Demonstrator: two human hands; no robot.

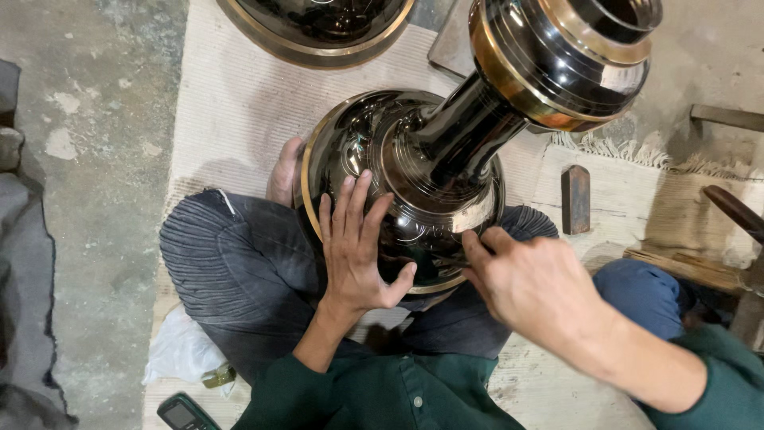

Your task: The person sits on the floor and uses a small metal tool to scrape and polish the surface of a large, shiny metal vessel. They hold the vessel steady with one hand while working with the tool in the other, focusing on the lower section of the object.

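Large dark glossy metal vase (414, 171) with brass-coloured bands stands upright between the seated person's crossed legs, on a pale woven mat (231, 111); round belly at lap level, narrow neck rising toward the camera to a wide banded mouth at upper right. Vase interior: only a dark opening shows, contents cannot be told. Behind the vase, at the top edge of the view, part of a second dark round vessel (318, 28) with a brass rim; it is cut off and what lies in it cannot be told. Left hand (354, 247) lies flat on the near shoulder of the vase, fingers spread open, thumb out to the side, gripping nothing. Right hand (529, 283) at the vase's lower right side, fingers pinched closed at the surface; blurred, so whether they hold a small tool cannot be told. Right of the vase, a small dark block (575, 199) on the mat. Near-left of the vase, at the bottom edge, a small handset (185, 414).
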